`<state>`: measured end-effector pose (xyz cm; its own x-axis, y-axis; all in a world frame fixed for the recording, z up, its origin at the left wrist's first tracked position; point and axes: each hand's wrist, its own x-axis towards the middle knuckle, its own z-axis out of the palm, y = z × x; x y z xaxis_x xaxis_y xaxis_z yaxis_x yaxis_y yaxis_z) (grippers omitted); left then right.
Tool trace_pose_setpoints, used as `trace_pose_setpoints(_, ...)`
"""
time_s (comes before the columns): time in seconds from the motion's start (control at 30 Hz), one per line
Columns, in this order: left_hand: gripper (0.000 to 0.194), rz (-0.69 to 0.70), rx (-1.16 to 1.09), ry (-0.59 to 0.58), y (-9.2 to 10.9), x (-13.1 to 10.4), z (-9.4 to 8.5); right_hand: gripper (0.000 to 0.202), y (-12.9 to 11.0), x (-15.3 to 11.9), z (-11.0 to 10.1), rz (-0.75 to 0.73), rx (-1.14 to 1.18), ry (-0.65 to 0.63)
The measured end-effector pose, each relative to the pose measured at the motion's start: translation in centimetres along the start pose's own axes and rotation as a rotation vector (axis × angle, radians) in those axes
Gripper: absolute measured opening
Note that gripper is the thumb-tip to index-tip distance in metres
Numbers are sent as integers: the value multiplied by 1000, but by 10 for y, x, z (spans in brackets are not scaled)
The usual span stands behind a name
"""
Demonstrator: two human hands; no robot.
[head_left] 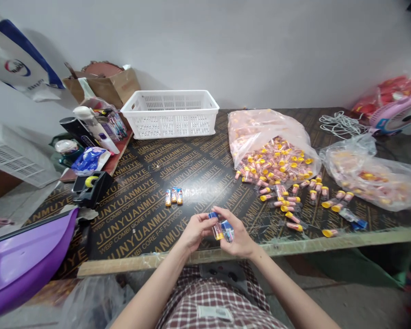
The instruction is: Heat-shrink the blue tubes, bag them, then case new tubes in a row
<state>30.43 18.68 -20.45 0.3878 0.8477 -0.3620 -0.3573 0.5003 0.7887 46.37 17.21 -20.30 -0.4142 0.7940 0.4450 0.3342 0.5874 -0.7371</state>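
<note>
Above the front of the table, my left hand (199, 230) is closed on a small clear tube (216, 228) with a blue top, pink contents and a yellow lower end. My right hand (239, 234) touches the same tube with thumb and index finger. Inside its curled fingers sits a blue printed piece (228, 231), perhaps labels or another wrapped tube; I cannot tell which. Three blue-wrapped tubes (174, 195) stand side by side farther left. To the right, many yellow-capped tubes (281, 160) spill from a plastic bag (260, 119) onto the table.
A white plastic basket (173, 123) stands against the wall. At left are a tape dispenser (92, 188) and a purple plastic item (30, 260). A second bag of tubes (380, 176), white cable (342, 124) and pink fan (399, 114) occupy the right. A wooden strip (130, 262) edges the table.
</note>
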Motion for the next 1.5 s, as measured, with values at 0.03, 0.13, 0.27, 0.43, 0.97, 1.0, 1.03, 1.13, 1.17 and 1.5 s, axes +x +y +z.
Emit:
trace_pose_setpoints(0.03,38,-1,0,-7,0,-1,0,79,-1,0,0,-8,1,2)
trace_pose_setpoints(0.13,38,0,-6,-14,0,-2,0,78,-2,-1,0,-15,9,16)
trace_pose_setpoints(0.27,36,6,-29,-29,-1,-4,0,79,-3,-2,1,-10,51,29)
trace_pose_setpoints(0.43,36,1,-29,-63,2,-7,3,83,-2,-5,2,26,145,2)
trace_pose_setpoints(0.97,39,9,-25,-104,8,-13,10,87,0,-7,4,11,327,41)
trace_pose_setpoints(1.0,39,9,-27,-106,8,-13,10,87,1,-7,5,8,332,47)
trace_pose_setpoints(1.03,39,8,-31,-107,8,-13,10,87,0,-7,5,6,336,51)
trace_pose_setpoints(1.13,37,8,-36,-108,8,-13,11,87,0,-7,5,5,342,56)
trace_pose_setpoints(1.17,37,9,-35,-108,7,-13,11,87,0,-7,5,6,342,60)
trace_pose_setpoints(1.5,37,0,-21,-107,8,-13,10,87,0,-7,7,23,351,97)
